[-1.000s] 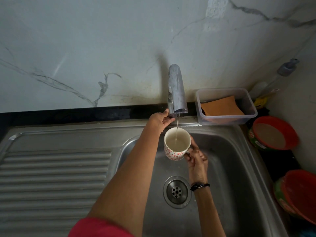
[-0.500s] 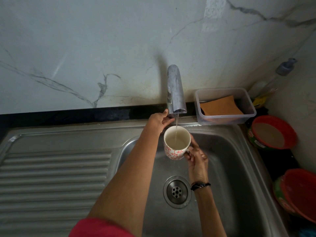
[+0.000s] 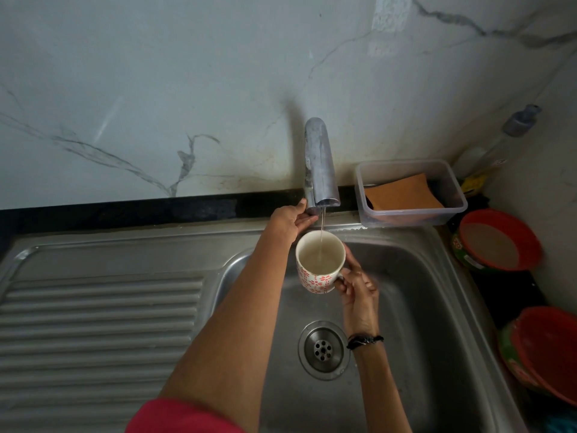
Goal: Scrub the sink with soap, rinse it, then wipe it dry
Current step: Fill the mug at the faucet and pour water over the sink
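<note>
head view: right hand [image 3: 356,295] grips mug [image 3: 318,264] under tap [image 3: 320,164] trickle, left hand [image 3: 288,223] grasping tap lever.

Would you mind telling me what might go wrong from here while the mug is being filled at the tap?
1. The mug already looks well filled; if the left hand at the tap is slow to shut it off, it may overflow.
2. The right hand holds the mug only by its handle side over the sink; a wet grip might slip.
</note>
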